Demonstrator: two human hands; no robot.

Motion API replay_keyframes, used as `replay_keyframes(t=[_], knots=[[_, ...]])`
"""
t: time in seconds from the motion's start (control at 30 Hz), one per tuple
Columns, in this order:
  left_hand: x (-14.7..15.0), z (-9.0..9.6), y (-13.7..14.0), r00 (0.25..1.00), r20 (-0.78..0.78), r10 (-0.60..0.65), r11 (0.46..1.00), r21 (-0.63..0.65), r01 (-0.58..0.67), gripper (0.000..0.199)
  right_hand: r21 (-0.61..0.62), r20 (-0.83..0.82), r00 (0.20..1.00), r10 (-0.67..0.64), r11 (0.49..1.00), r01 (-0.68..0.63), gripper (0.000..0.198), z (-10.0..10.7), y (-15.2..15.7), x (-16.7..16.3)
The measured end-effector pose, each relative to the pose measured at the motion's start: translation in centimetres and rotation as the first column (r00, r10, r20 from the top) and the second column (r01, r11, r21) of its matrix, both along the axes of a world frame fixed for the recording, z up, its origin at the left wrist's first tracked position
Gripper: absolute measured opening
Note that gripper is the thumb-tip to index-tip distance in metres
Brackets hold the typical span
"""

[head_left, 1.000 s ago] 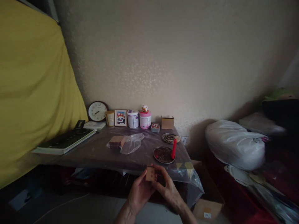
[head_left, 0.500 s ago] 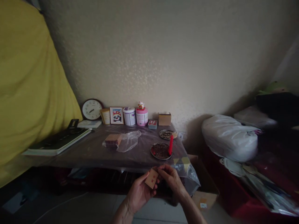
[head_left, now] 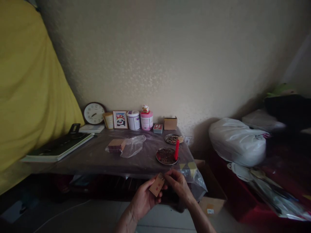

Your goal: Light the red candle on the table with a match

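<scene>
- matchbox (head_left: 157, 185) sits in the air just in front of the near edge of the table (head_left: 102, 158), below the plate with the red candle, held between both hands rather than resting on anything.
- left hand (head_left: 143, 201) carries it: thumb on the near face, fingers curled behind, closed firmly around the lower left part of the small brown box.
- right hand (head_left: 178, 186) meets it from the right; its fingertips are pressed together at the box's upper right end, pinching something there, though it is too dim and small to tell whether that is the drawer, a match or only the corner.
- long axis of the box runs tilted, from lower left in the left palm up to upper right toward the right fingertips, so the free end points at the right hand.
- the printed face with a small red mark is turned up toward the camera.
- the right hand is the nearer one to that free upper end; the left hand covers the opposite end and steadies it.
- red candle (head_left: 176, 149) stands upright on the edge of a round plate (head_left: 166, 156) on the table, just beyond and above the hands, apart from the box.
- farther left on the table lies a stack of brown boxes (head_left: 116, 145) half inside a clear plastic bag (head_left: 133, 145), well apart from both hands.
</scene>
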State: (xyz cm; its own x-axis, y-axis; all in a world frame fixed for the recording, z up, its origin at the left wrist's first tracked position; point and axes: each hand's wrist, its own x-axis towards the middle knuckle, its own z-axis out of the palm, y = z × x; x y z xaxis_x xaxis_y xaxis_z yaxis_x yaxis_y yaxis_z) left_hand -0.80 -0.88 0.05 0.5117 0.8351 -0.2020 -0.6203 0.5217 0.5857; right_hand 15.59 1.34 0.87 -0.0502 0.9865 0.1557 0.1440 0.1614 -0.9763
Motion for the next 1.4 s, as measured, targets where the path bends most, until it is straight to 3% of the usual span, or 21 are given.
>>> replay_keyframes(t=[0.27, 0.43, 0.77, 1.4], knots=[[0.3, -1.3, 0.3, 0.964, -0.223, 0.143, 0.980, 0.169, -0.106, 0.034, 0.108, 0.224, 0.975, 0.012, 0.993, -0.037, 0.022, 0.5, -0.4, 0.1], [0.3, -1.5, 0.4, 0.929, -0.320, 0.188, 0.952, 0.291, -0.093, 0.036, 0.209, 0.354, 0.934, 0.042, 0.970, -0.123, 0.016, 0.8, -0.7, 0.1], [-0.2, -1.6, 0.6, 0.811, -0.520, 0.267, 0.940, 0.325, -0.101, 0.040, 0.309, 0.539, 0.840, 0.057, 0.914, -0.261, 0.019, 0.4, -0.8, 0.1], [0.0, -1.3, 0.6, 0.760, -0.597, 0.259, 0.939, 0.340, -0.053, 0.037, 0.297, 0.728, 0.685, 0.030, 0.887, -0.354, 0.023, 0.4, -1.2, 0.2]])
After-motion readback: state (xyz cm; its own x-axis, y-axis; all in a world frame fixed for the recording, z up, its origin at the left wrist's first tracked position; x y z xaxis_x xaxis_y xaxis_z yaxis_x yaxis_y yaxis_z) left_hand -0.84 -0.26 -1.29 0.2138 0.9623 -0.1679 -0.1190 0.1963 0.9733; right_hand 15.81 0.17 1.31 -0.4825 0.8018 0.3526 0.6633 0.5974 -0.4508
